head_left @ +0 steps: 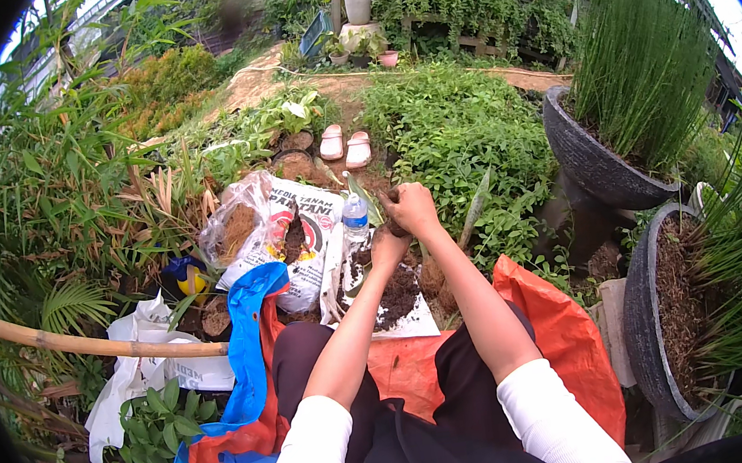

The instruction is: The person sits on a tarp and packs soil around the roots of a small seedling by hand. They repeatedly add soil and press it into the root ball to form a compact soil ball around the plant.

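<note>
My left hand [390,247] and my right hand [415,208] meet in front of me, one above the other. Both are closed round a small dark soil clump [396,228], mostly hidden by the fingers. A long pointed green leaf [362,198] rises just left of them; whether it grows from the clump I cannot tell. Below my hands, loose dark soil [399,297] lies on a white sheet [417,324]. A clear water bottle [355,218] with a blue label stands to the left, beside a torn white sack of planting soil [300,204].
An orange and blue tarp [562,329] spreads around my legs. A bamboo pole [93,343] reaches in from the left. Large dark bowl planters [594,163] with tall green stems stand at right. Pale clogs [358,150] sit ahead, beside low leafy plants [460,132].
</note>
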Demonstrator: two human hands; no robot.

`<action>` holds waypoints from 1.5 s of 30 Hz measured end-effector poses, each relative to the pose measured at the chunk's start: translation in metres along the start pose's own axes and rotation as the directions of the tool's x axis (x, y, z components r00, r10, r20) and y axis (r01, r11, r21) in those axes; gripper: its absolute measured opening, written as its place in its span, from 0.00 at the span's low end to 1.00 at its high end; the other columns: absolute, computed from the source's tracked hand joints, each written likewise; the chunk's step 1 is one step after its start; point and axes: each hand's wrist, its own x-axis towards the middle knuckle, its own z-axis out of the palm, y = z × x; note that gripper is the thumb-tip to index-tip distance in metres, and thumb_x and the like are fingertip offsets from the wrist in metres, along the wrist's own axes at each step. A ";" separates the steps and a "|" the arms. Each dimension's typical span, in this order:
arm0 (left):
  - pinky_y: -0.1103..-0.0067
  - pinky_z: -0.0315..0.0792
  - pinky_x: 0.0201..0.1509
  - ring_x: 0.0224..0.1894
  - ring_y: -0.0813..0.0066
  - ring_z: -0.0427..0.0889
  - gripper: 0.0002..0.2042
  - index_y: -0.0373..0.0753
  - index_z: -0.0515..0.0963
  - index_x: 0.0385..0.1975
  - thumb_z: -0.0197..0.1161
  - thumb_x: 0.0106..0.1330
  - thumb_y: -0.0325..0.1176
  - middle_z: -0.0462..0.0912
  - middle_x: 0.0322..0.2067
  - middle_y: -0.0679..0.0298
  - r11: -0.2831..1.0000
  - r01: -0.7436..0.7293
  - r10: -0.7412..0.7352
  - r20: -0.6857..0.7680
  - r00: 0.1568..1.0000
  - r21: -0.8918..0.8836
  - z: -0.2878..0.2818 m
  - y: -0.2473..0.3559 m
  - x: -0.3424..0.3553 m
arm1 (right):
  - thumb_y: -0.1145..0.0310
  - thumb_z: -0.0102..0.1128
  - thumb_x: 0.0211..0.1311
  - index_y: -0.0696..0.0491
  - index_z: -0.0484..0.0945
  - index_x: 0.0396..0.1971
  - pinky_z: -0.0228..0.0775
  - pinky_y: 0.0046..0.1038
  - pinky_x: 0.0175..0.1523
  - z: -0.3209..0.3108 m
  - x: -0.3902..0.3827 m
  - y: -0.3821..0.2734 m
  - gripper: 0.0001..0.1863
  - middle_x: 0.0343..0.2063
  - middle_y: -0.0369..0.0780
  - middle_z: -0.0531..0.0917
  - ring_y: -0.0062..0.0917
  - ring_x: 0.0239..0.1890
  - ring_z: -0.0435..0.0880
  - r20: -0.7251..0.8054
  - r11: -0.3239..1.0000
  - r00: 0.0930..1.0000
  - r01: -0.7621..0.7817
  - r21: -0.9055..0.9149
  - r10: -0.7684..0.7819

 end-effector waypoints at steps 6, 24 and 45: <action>0.68 0.70 0.39 0.36 0.55 0.77 0.17 0.36 0.77 0.28 0.59 0.47 0.45 0.78 0.28 0.50 0.994 0.051 -0.054 0.028 0.998 0.098 -0.003 0.008 -0.001 | 0.57 0.57 0.47 0.60 0.78 0.19 0.70 0.31 0.31 -0.004 -0.002 -0.011 0.18 0.16 0.49 0.76 0.37 0.21 0.77 0.002 0.992 0.996 0.084 -0.090 -0.084; 0.71 0.68 0.41 0.40 0.60 0.77 0.18 0.31 0.73 0.36 0.57 0.49 0.39 0.77 0.35 0.48 0.951 0.086 -0.050 0.128 0.991 -0.296 -0.011 -0.010 0.007 | 0.70 0.64 0.43 0.59 0.76 0.24 0.68 0.20 0.31 0.000 -0.001 0.002 0.10 0.20 0.37 0.79 0.19 0.21 0.76 0.119 0.511 0.991 -0.074 0.856 -0.055; 0.70 0.70 0.36 0.33 0.56 0.78 0.13 0.32 0.75 0.29 0.61 0.46 0.34 0.78 0.27 0.49 0.993 -0.050 0.051 0.011 0.999 -0.110 -0.047 0.035 -0.002 | 0.67 0.61 0.48 0.61 0.76 0.28 0.66 0.17 0.35 -0.009 -0.009 -0.015 0.12 0.23 0.37 0.79 0.13 0.27 0.74 -0.047 0.582 0.999 0.043 0.812 -0.008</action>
